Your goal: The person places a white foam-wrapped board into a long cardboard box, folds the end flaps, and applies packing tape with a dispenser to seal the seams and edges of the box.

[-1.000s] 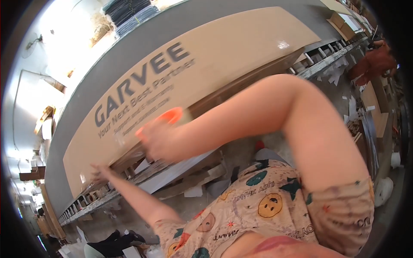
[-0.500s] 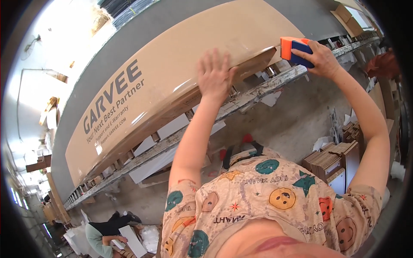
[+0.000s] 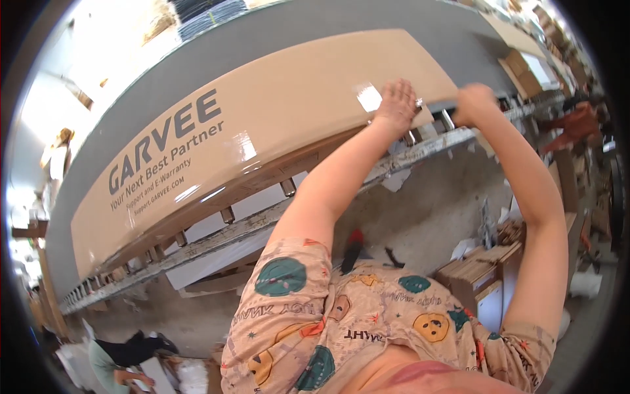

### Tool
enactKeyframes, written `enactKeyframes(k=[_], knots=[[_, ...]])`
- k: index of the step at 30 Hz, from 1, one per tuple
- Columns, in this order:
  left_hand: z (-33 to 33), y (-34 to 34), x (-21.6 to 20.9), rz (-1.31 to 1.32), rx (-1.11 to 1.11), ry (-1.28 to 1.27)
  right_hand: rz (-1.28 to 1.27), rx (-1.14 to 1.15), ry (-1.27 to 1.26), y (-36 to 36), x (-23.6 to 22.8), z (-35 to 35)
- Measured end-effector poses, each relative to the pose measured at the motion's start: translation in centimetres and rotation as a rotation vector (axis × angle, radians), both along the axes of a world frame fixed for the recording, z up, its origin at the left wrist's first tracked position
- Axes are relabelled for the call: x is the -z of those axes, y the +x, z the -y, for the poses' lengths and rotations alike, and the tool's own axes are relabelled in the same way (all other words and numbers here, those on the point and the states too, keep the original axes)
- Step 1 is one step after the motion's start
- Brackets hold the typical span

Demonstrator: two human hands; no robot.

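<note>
A grey concrete floor (image 3: 426, 217), littered with paper scraps, is seen. Stacked cardboard boxes (image 3: 482, 276) are set at the right. Strong daylight is admitted upper left, possibly through a doorway (image 3: 98, 46).

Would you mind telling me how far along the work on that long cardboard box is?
Apparently done: the long cardboard box lies closed on the roller conveyor, with glossy patches on top that may be clear tape. In hand: the left hand presses flat on its far end, and the right hand curls at that end's edge; whatever it grips is hidden. Left: probably only this end.
</note>
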State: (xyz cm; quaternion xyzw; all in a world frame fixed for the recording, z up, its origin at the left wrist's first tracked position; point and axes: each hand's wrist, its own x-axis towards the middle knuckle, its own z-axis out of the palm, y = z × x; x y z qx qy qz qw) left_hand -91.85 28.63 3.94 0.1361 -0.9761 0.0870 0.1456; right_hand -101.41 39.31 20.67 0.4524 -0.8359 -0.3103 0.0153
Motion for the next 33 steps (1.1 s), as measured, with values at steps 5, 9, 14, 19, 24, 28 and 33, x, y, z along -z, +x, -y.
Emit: enactKeyframes(k=[5,9,14,19,24,28,33], knots=[[-1.2,-3.3,1.3,-0.034,0.010,-0.047,0.460,0.034,-0.371,-2.0,-5.7,-0.5],[-0.4,-0.4,2.4,-0.297,0.126,0.000,1.105,-0.098,-0.738,6.1,-3.0,7.1],[5.2,15.9,5.8,-0.608,0.255,0.208,1.896,0.287,-0.917,15.0,2.1,13.9],[8.8,44.8,0.2,-0.407,-0.252,-0.139,2.063,0.434,-0.758,15.2,7.3,19.0],[8.5,63.4,-0.3,-0.115,-0.868,-0.201,1.884,0.175,-0.714,18.1,8.8,23.6],[6.5,65.6,1.1,-0.070,-1.263,-0.187,1.455,-0.219,-0.917,14.5,11.9,26.0],[2.8,52.7,5.9,-1.014,-1.276,0.500,0.390,-0.518,-0.533,-2.8,16.3,26.5]])
